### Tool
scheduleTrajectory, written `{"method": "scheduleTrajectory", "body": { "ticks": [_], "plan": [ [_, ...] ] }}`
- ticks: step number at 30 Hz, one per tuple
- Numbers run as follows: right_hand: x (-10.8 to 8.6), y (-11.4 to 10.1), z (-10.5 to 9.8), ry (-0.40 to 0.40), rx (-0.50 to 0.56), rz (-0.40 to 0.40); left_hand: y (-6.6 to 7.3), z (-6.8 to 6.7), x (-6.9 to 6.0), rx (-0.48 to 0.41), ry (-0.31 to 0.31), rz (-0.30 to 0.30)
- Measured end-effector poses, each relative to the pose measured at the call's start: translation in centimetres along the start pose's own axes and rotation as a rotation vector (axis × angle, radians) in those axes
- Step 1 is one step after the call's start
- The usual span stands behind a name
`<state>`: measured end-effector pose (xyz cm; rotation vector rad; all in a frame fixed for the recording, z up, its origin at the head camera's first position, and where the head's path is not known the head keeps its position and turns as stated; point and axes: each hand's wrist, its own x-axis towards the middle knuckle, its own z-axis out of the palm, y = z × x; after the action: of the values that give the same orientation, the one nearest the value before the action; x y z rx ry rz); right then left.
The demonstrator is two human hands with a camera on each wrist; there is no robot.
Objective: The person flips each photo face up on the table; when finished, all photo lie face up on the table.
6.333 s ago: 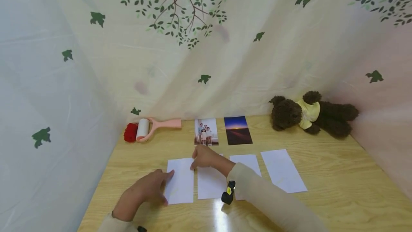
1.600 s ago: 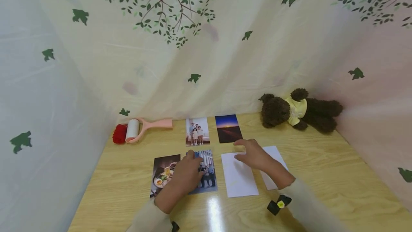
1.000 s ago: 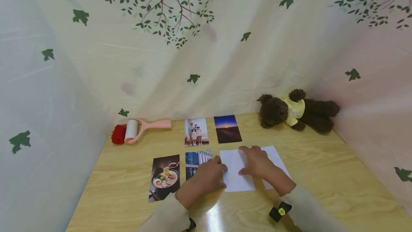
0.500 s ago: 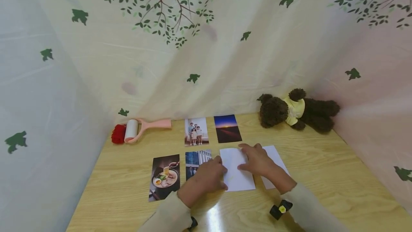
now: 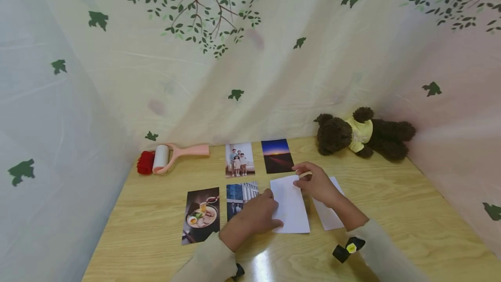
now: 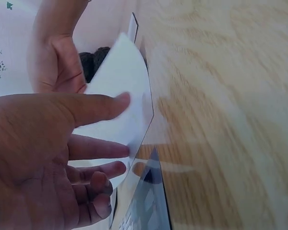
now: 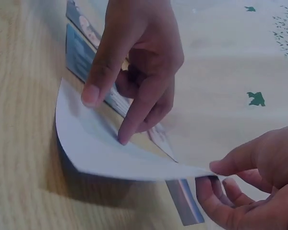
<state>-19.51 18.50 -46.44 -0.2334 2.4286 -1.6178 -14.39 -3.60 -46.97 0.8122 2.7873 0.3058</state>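
A photo print (image 5: 290, 208) lies white back up, third in the front row, its far right corner lifted so the sheet bends. My right hand (image 5: 322, 186) pinches that corner between thumb and fingers, plainly seen in the right wrist view (image 7: 269, 187). At the sheet's left edge my left hand (image 5: 254, 216) touches it with thumb and index finger; both tips rest on the white face. Under the left hand, a group photo (image 5: 236, 197) is partly hidden. Left of it lies a ramen photo (image 5: 200, 216), face up. Another white-backed photo (image 5: 330, 219) sits partly behind my right hand.
Behind the row lie a family photo (image 5: 239, 160) and a sunset photo (image 5: 276, 156). A pink-handled lint roller (image 5: 188, 150) and a red fuzzy thing (image 5: 145, 162) are at the back left. A brown teddy bear (image 5: 332, 136) lies at the back right by the curtain.
Two photos at left, earlier white side up, now show pictures. My hands moved right to the third photo; in the last half second my right hand raised its far right corner.
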Motion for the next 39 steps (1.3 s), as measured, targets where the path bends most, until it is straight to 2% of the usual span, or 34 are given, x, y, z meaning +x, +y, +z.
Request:
{"method": "scheduleTrajectory", "body": {
  "ticks": [5, 13, 18, 21, 26, 29, 32, 36, 39],
  "plan": [
    [0.1, -0.5, -0.2, 0.016, 0.087, -0.040, 0.5, 0.1, 0.9, -0.115, 0.042, -0.012],
    [0.2, -0.8, 0.9, 0.065, 0.249, -0.112, 0.7, -0.6, 1.9, -0.488, 0.163, -0.095],
    [0.2, -0.8, 1.4, 0.032, 0.313, -0.120, 0.0, -1.2, 1.9, -0.669, 0.191, -0.086],
    [0.1, -0.7, 1.5, 0.018, 0.267, -0.113, -0.5, -1.4, 1.8, -0.779, 0.198, -0.079],
    [0.0, 0.2, 1.8, -0.035, 0.024, -0.093, -0.9, -1.4, 1.5, -0.885, 0.190, -0.070],
    [0.1, 0.8, 2.3, -0.095, -0.045, -0.099, -1.0, -1.2, 1.4, -0.875, 0.193, -0.093],
    [0.1, 1.3, 2.8, -0.137, -0.118, -0.113, -1.1, -1.1, 1.3, -0.803, 0.207, -0.143],
    [0.2, 1.7, 3.4, -0.130, -0.272, -0.136, -1.1, -0.8, 1.2, -0.620, 0.254, -0.185],
    [0.3, 1.8, 3.8, -0.120, -0.347, -0.177, -1.0, -0.4, 1.1, -0.446, 0.253, -0.163]
  ]
}}
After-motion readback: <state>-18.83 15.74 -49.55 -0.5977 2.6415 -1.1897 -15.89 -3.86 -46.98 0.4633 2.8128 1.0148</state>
